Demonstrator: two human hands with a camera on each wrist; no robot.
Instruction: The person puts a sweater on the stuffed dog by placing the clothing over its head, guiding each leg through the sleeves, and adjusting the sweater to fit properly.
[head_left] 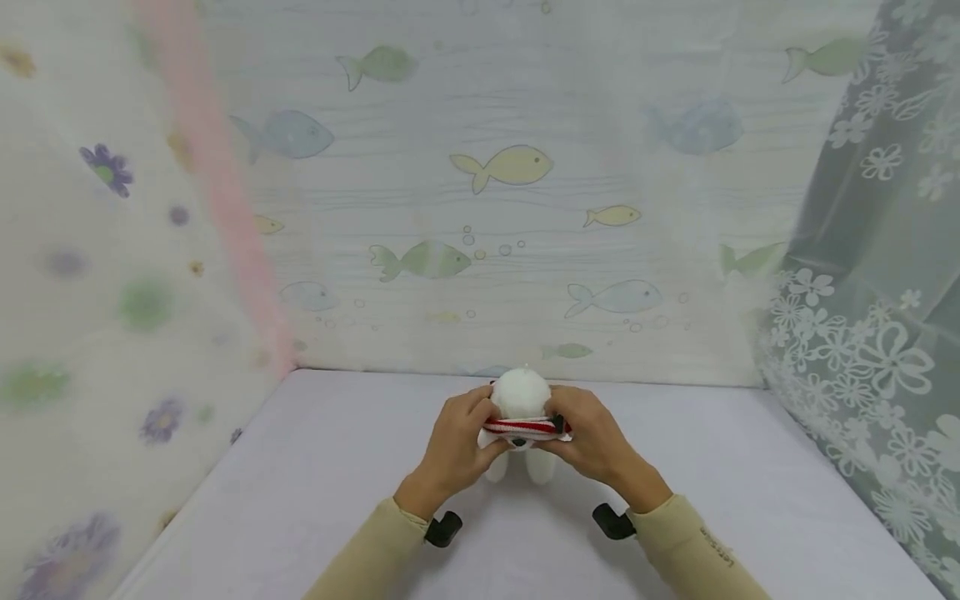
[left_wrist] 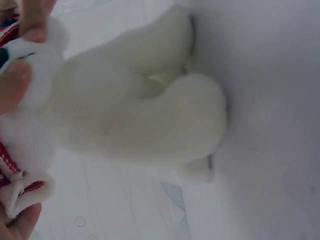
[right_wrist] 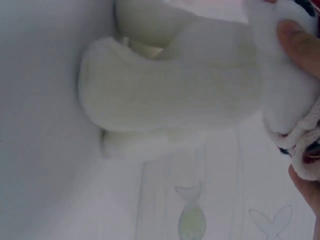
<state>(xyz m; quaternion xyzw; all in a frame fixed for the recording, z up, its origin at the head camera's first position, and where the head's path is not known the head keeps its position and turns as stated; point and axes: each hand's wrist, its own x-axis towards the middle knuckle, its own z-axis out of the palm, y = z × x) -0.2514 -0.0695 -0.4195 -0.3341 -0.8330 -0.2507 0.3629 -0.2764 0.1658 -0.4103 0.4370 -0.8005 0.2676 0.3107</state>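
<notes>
A white plush animal [head_left: 522,392] stands on its legs, its dark nose [head_left: 519,442] facing the person. Across its face, just above the nose, runs a knitted piece [head_left: 525,428] in white, red and dark. My left hand [head_left: 453,437] grips the knit at the left side of the head, the thumb lying by the muzzle. On the other side my right hand [head_left: 596,429] holds the knit's right end, its thumb [right_wrist: 297,42] against the muzzle. Both wrist views show the plush body and legs [left_wrist: 150,120] sideways, feet on the tabletop. The eyes are hidden by the knit.
A white-covered table [head_left: 337,450] spreads around the plush. Behind it hangs a fish-print curtain [head_left: 517,208], with a flowered curtain [head_left: 112,333] on the left and lace [head_left: 885,358] over grey on the right. Black wrist mounts [head_left: 444,528] sit below the sleeves.
</notes>
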